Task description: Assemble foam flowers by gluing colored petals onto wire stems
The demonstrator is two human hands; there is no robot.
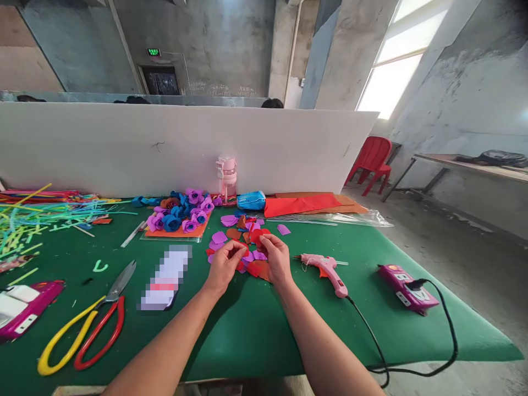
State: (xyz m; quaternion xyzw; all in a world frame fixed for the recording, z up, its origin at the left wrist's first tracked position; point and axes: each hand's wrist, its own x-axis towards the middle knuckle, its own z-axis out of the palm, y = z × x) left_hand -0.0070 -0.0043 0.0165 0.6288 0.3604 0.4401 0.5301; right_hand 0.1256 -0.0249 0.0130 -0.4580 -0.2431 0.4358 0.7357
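Over a pile of cut petals stand both my hands, fingers pinched. My right hand (279, 257) grips a red petal (258, 236) between thumb and fingertips. My left hand (224, 266) is closed too, with red material at its fingertips that looks like another petal; the fingers partly hide it. Around and beneath them lie loose purple petals (219, 237), brown petals (233, 234) and more red ones. A pink glue gun (325, 267) rests on its side to the right of my right hand, its black cord running toward the table's front edge.
Finished purple and blue flowers (181, 212) sit on orange sheets. Scissors (101, 313), a phone (165, 279) and pipe cleaners (37, 217) lie left. A power strip (406, 287) stands right. A pink bottle (226, 179) and red sheets (303, 205) line the white partition (185, 148).
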